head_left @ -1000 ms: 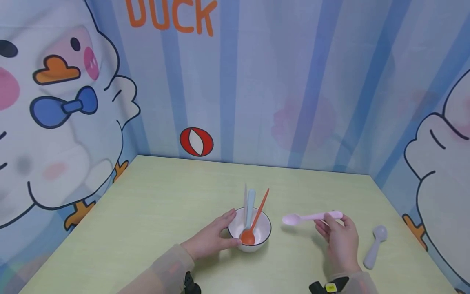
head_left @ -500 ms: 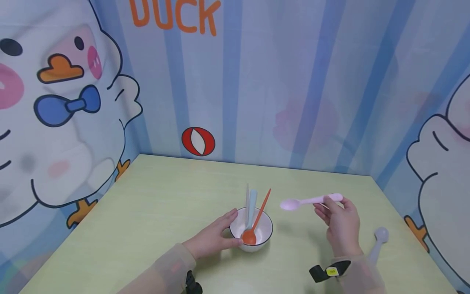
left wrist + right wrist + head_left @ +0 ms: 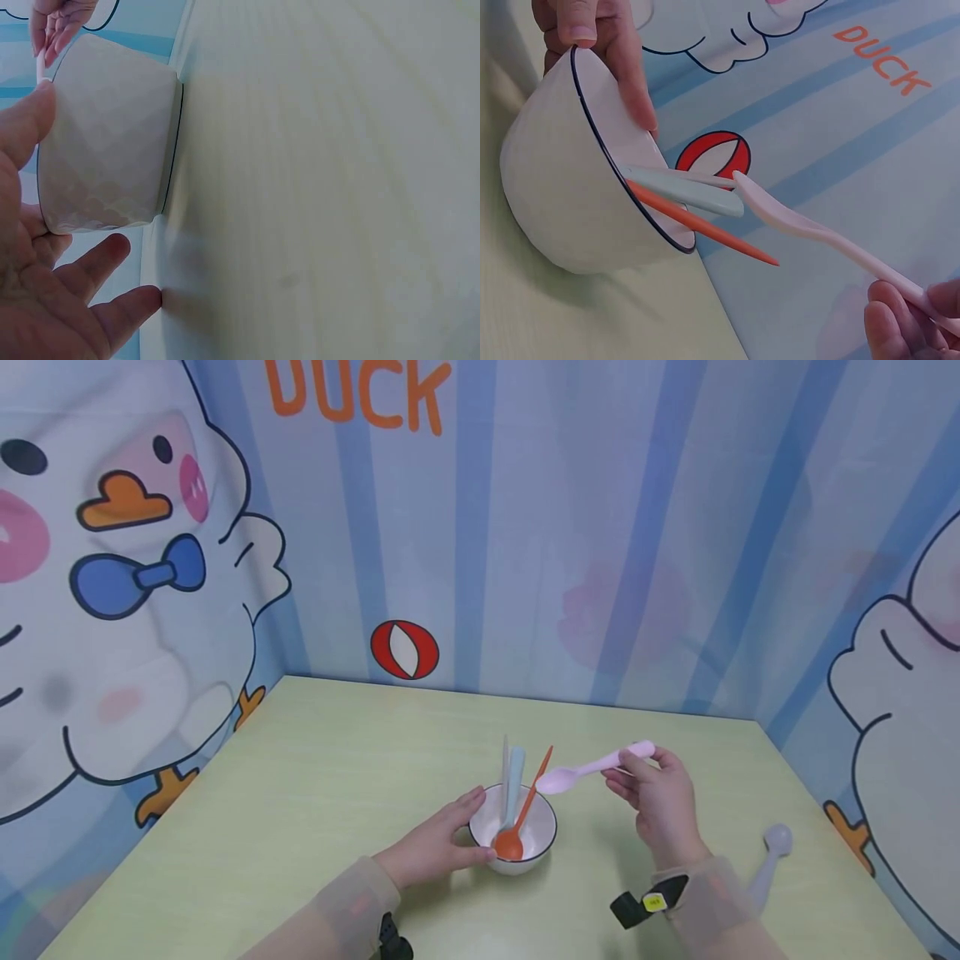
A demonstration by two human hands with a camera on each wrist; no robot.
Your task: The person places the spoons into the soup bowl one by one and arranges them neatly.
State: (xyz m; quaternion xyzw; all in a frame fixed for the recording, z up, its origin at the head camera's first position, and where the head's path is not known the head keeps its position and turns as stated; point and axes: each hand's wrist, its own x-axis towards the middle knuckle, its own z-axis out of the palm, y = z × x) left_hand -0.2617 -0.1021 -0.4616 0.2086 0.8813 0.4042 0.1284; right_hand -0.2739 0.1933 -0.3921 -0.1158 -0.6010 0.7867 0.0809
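A white bowl [image 3: 542, 837] with a dark rim stands on the table, an orange spoon [image 3: 509, 843], a light blue utensil [image 3: 514, 777] and a thin pale utensil [image 3: 505, 760] leaning in it. My left hand [image 3: 435, 842] grips the bowl's left side, thumb at the near rim and fingers along the far side; in the left wrist view some fingers extend under its outer wall. In my right hand [image 3: 663, 797] a pink spoon [image 3: 596, 766] is pinched by the handle end. Its bowl end hovers by the white bowl's right rim, near the orange handle.
A pale lilac spoon [image 3: 771, 860] lies on the table at the right, its handle partly behind the right sleeve. The light table [image 3: 360, 752] backs onto a blue striped curtain [image 3: 525, 527] with printed ducks. Each wrist wears a black strap.
My right hand has lifted the pink spoon, then carried it left to the bowl, tilting its bowl end downward. The left hand keeps its place on the bowl.
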